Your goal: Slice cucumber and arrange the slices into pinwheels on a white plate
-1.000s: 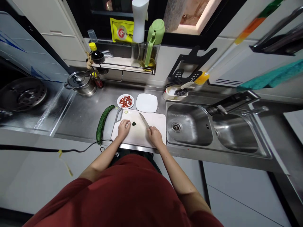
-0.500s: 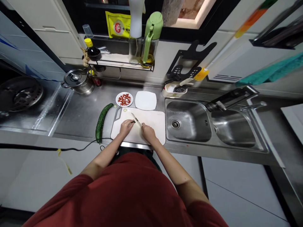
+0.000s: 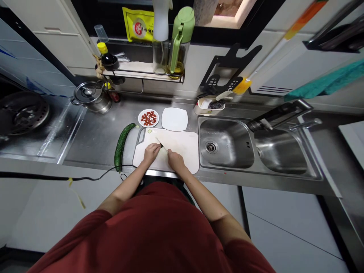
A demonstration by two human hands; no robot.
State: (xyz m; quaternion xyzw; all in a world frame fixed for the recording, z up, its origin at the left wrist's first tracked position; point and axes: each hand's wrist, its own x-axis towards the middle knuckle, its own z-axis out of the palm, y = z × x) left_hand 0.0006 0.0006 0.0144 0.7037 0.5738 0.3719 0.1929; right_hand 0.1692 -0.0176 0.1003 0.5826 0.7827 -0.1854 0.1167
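My right hand (image 3: pixel 176 160) is closed round the handle of a small knife (image 3: pixel 162 145), its blade slanting up and left over the white cutting board (image 3: pixel 186 146). My left hand (image 3: pixel 151 153) pinches a small dark green piece (image 3: pixel 161 145), which looks like cucumber, against the blade. A pale round slice (image 3: pixel 149 131) lies at the board's upper left. Left of the board rests a long green cucumber (image 3: pixel 121 146). Behind the board are a small white plate (image 3: pixel 139 117) with red chopped bits and a bare square white plate (image 3: pixel 174 119).
A double steel sink (image 3: pixel 227 146) is right of the board, with a faucet (image 3: pixel 280 115) over it. At the back left stands a lidded pot (image 3: pixel 92 98). A wall shelf (image 3: pixel 142 72) holds bottles above the counter. A black cable (image 3: pixel 93 178) runs along the front edge.
My right hand and the knife have shifted slightly to the left, and the blade is turned more edge-on. My left hand still pinches the green piece. The view has tilted a little.
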